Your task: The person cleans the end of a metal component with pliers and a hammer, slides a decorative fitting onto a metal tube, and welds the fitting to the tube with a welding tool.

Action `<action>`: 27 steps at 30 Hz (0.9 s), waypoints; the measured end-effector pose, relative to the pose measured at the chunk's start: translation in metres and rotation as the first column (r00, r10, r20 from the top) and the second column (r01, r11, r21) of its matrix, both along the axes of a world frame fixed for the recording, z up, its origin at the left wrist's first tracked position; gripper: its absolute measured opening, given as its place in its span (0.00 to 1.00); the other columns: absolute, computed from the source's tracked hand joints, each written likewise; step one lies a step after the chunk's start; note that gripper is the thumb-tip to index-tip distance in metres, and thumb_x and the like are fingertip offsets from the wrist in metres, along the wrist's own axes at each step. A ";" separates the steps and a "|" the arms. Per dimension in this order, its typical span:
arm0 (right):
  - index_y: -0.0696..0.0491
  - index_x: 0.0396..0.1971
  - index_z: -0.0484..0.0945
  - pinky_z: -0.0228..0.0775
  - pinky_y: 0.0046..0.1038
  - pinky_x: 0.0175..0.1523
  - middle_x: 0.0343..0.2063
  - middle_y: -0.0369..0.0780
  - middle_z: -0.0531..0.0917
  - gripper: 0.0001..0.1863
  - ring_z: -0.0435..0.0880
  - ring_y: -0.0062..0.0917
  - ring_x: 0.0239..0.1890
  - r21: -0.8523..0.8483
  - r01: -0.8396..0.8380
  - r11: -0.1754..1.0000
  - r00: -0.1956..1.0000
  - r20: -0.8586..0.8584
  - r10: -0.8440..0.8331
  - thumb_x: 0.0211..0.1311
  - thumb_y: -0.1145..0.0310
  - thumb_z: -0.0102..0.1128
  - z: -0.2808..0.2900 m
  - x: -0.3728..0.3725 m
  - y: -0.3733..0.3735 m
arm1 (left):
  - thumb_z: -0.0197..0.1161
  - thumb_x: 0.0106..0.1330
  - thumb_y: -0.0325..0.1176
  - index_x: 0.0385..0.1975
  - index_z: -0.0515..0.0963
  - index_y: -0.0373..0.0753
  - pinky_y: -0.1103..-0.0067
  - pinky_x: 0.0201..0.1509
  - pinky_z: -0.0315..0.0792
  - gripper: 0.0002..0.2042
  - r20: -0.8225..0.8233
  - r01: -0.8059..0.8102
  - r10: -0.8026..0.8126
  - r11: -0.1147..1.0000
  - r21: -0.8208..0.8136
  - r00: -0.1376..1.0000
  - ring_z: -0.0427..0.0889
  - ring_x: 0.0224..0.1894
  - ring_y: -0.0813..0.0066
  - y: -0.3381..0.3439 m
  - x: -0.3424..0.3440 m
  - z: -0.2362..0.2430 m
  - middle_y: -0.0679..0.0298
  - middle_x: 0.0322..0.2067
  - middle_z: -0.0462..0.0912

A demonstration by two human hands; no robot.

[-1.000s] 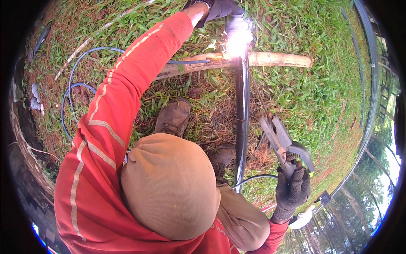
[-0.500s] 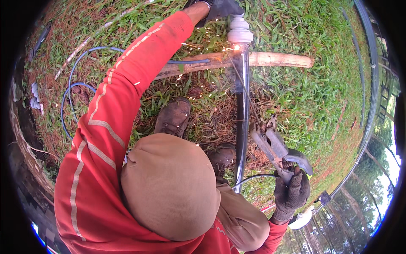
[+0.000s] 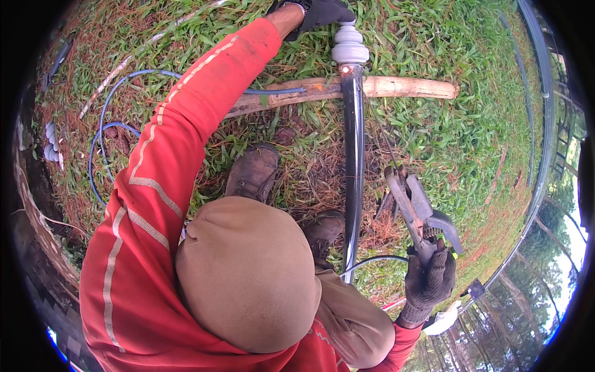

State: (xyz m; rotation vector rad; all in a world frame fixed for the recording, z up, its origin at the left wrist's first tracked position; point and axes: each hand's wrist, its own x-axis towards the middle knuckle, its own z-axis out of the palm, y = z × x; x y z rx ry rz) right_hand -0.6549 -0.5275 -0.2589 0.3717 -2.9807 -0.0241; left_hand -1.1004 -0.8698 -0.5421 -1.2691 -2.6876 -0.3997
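Observation:
In my gloved right hand (image 3: pixel 429 280) is a worn welding electrode holder (image 3: pixel 416 214), its cable (image 3: pixel 378 256) looping off to the left. A thin welding rod (image 3: pixel 379 133) reaches from its jaws up toward the top of a glossy black metal pipe (image 3: pixel 353 161). On that end of the pipe sits a grey, ringed finial (image 3: pixel 350 48), and a small spot at their joint glows. My left hand (image 3: pixel 319 13), in a black glove, is at the finial's tip, its fingers closed there; the picture's upper edge cuts off part of the hand.
The pipe rests across a pale wooden pole (image 3: pixel 409 87) on grass. A blue hose (image 3: pixel 118 77) curls at the left, near several grey ringed pieces (image 3: pixel 51 149). My brown-trousered knee (image 3: pixel 248 273) and two boots (image 3: pixel 253 170) are close to the pipe.
The bright arc and flying sparks at the joint have stopped. My right hand has shifted the electrode holder slightly right, and the rod has come away from the joint. The left hand stays at the finial.

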 end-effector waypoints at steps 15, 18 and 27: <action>0.57 0.66 0.81 0.82 0.43 0.47 0.45 0.51 0.88 0.38 0.90 0.48 0.42 -0.046 -0.003 0.999 1.000 0.018 0.004 0.55 0.65 0.86 -0.002 -0.001 0.002 | 0.61 0.71 0.45 0.44 0.89 0.49 0.68 0.51 0.81 0.13 0.165 -0.087 0.073 0.993 0.083 0.984 0.90 0.44 0.62 -0.004 0.008 0.004 0.63 0.42 0.91; 0.58 0.67 0.81 0.82 0.44 0.48 0.46 0.52 0.88 0.38 0.90 0.48 0.43 -0.037 0.007 0.999 0.999 0.039 -0.006 0.56 0.65 0.86 -0.002 -0.002 0.003 | 0.61 0.71 0.46 0.45 0.89 0.49 0.67 0.52 0.81 0.13 0.160 -0.078 0.064 0.994 0.081 0.985 0.90 0.45 0.62 -0.004 0.008 0.004 0.63 0.42 0.91; 0.58 0.67 0.80 0.83 0.45 0.50 0.50 0.50 0.90 0.37 0.90 0.50 0.45 -0.043 -0.034 0.998 0.999 0.008 0.034 0.57 0.65 0.85 -0.007 -0.002 0.008 | 0.61 0.72 0.46 0.46 0.89 0.49 0.67 0.53 0.81 0.14 0.129 -0.067 0.057 0.995 0.075 0.990 0.90 0.46 0.62 -0.003 0.009 0.003 0.62 0.43 0.92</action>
